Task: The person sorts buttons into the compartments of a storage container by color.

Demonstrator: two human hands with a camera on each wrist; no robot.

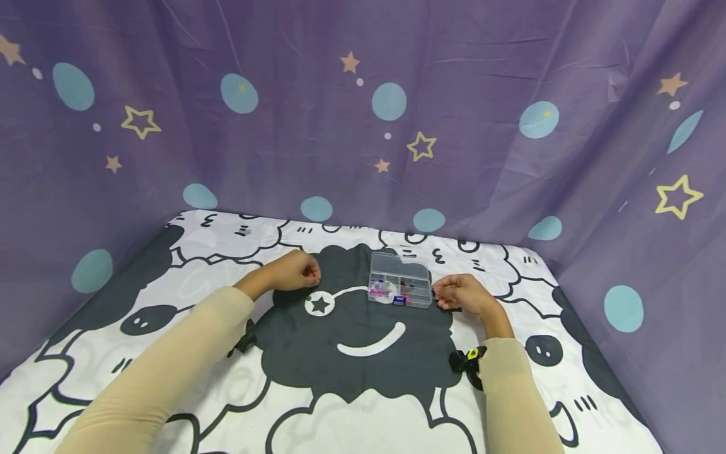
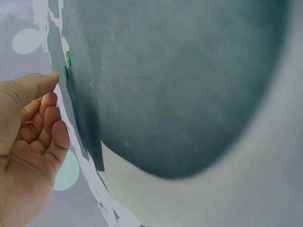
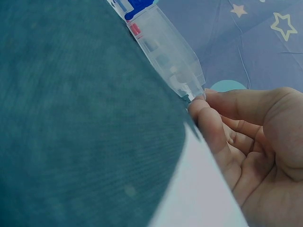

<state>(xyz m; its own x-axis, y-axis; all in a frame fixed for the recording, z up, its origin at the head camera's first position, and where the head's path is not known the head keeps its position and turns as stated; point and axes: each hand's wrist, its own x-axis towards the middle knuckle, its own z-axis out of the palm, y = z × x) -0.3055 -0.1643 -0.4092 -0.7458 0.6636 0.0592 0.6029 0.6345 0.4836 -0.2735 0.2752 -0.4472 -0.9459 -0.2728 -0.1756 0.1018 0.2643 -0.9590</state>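
A clear plastic compartment box (image 1: 399,280) lies on the cloth with its lid raised at the back. Small white, pink, red and blue pieces show in it, too small to identify. My right hand (image 1: 462,294) is at the box's right end. In the right wrist view, thumb and index finger (image 3: 210,120) pinch the end corner of the box (image 3: 165,52). To the left of the box, my left hand (image 1: 292,271) hovers low with loosely curled fingers, nothing visible in them. Two small green pieces (image 2: 66,72) lie on the cloth just past its thumb.
A black-and-white cartoon-print cloth (image 1: 363,366) covers the surface. Behind it and at both sides hangs a purple curtain (image 1: 317,151) with stars and blue ovals. Dark straps (image 1: 467,360) show at the wrists.
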